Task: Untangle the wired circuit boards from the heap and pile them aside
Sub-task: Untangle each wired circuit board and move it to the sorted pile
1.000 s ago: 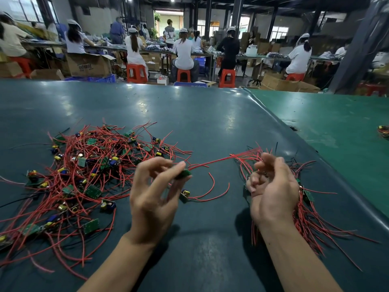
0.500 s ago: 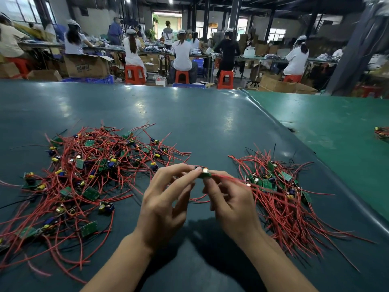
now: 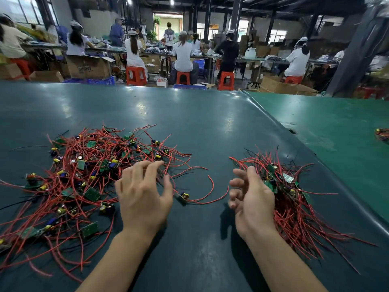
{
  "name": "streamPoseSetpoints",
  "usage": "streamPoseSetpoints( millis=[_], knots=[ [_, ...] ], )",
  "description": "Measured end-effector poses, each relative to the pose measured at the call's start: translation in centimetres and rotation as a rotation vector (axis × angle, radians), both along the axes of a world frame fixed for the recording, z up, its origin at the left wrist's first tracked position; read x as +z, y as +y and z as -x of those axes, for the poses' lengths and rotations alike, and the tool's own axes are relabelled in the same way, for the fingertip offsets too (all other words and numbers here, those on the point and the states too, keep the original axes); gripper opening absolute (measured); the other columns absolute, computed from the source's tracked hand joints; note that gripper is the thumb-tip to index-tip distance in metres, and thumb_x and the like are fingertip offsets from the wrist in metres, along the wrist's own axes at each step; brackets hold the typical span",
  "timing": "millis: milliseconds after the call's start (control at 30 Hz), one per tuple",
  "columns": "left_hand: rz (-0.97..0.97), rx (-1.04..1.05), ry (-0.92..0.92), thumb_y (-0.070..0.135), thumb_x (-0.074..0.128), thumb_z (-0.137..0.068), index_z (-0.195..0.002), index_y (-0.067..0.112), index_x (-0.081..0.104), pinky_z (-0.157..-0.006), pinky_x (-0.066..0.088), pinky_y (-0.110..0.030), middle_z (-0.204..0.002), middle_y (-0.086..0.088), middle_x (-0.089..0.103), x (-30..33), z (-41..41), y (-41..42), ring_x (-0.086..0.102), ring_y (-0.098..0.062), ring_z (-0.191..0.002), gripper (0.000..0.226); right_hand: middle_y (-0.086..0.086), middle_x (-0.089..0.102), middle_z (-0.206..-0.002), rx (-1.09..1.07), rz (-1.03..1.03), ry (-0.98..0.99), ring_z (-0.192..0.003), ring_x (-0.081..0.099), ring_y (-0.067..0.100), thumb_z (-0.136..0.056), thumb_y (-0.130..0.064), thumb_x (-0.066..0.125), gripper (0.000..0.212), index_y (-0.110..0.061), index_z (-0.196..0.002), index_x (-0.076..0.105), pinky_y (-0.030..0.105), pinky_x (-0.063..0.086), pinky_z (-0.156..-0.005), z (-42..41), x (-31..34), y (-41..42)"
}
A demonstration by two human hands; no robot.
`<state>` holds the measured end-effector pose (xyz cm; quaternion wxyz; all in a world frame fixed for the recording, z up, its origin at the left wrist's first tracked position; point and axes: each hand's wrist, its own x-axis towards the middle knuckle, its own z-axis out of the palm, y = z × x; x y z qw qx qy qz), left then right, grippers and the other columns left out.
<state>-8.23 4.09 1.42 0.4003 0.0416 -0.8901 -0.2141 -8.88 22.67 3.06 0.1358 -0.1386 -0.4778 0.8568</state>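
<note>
A tangled heap of small green circuit boards with red wires spreads over the left of the dark green table. A sorted pile of the same boards lies at the right. My left hand hovers at the heap's right edge, fingers spread and loosely bent over the wires, holding nothing. My right hand sits against the left side of the sorted pile, fingers relaxed, empty. One loose board with a red wire lies between my hands.
A lighter green table adjoins at the right, with a small bundle of wired boards at its far edge. Beyond the table, several workers sit on orange stools among cardboard boxes.
Both hands pinched one board together half a second ago. Now they are apart: the right hand has gone to the right pile and let go, the left has moved back to the heap.
</note>
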Motion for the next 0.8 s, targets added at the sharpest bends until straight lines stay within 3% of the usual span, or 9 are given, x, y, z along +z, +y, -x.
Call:
streamPoseSetpoints(
  millis=[133,267,367,467,667,800],
  knots=[
    [-0.013,0.323,-0.391,0.032,0.065,-0.084,-0.128,0.013,0.056,-0.094,0.035,-0.05,-0.129,-0.017,0.052,0.2,0.5,-2.2,0.041,-0.038,-0.119,0.048,0.002,0.054,-0.051,0.056,-0.167,0.113,-0.034,0.042,0.011,-0.101,-0.034,0.05,0.04,-0.014,-0.071,0.069,0.018,0.03,-0.032,-0.3,0.2,-0.4],
    [0.069,0.389,-0.625,0.036,0.049,-0.095,-0.122,0.015,0.06,-0.094,0.04,-0.047,-0.126,-0.011,0.054,0.0,0.6,-2.8,0.048,-0.034,-0.117,0.036,0.003,0.055,-0.052,0.09,-0.282,0.166,-0.035,0.042,0.012,-0.101,-0.031,0.051,0.042,-0.02,-0.067,0.071,0.02,0.031,-0.032,-0.6,0.1,-0.6],
    [0.068,0.37,-0.57,0.032,0.051,-0.096,-0.117,0.022,0.066,-0.091,0.039,-0.045,-0.117,-0.007,0.061,0.2,0.7,-3.0,0.051,-0.03,-0.111,0.028,0.002,0.055,-0.052,0.114,-0.308,0.179,-0.035,0.041,0.013,-0.101,-0.03,0.051,0.041,-0.02,-0.067,0.071,0.02,0.031,-0.033,-0.8,0.1,-0.7],
    [-0.01,0.353,-0.392,0.021,0.059,-0.092,-0.107,0.02,0.072,-0.088,0.034,-0.045,-0.104,-0.008,0.069,0.3,0.5,-2.9,0.054,-0.033,-0.103,0.02,0.004,0.055,-0.052,0.122,-0.329,0.171,-0.035,0.042,0.013,-0.101,-0.028,0.051,0.041,-0.018,-0.066,0.071,0.02,0.031,-0.032,-0.9,0.1,-0.6],
    [-0.163,0.26,-0.265,0.015,0.06,-0.09,-0.106,0.009,0.074,-0.082,0.046,-0.047,-0.1,-0.019,0.07,0.4,0.8,-3.4,0.06,-0.042,-0.094,0.023,0.004,0.055,-0.052,0.149,-0.346,0.163,-0.036,0.042,0.013,-0.1,-0.027,0.053,0.04,-0.015,-0.066,0.07,0.02,0.032,-0.033,-0.9,0.1,-0.6],
    [-0.122,0.003,-0.107,0.01,0.066,-0.085,-0.106,0.009,0.072,-0.075,0.047,-0.041,-0.086,-0.011,0.07,0.6,0.7,-2.5,0.058,-0.035,-0.083,0.021,0.003,0.055,-0.051,0.165,-0.367,0.141,-0.036,0.043,0.012,-0.1,-0.027,0.053,0.04,-0.016,-0.066,0.07,0.02,0.032,-0.033,-0.9,0.1,-0.6]
  ],
)
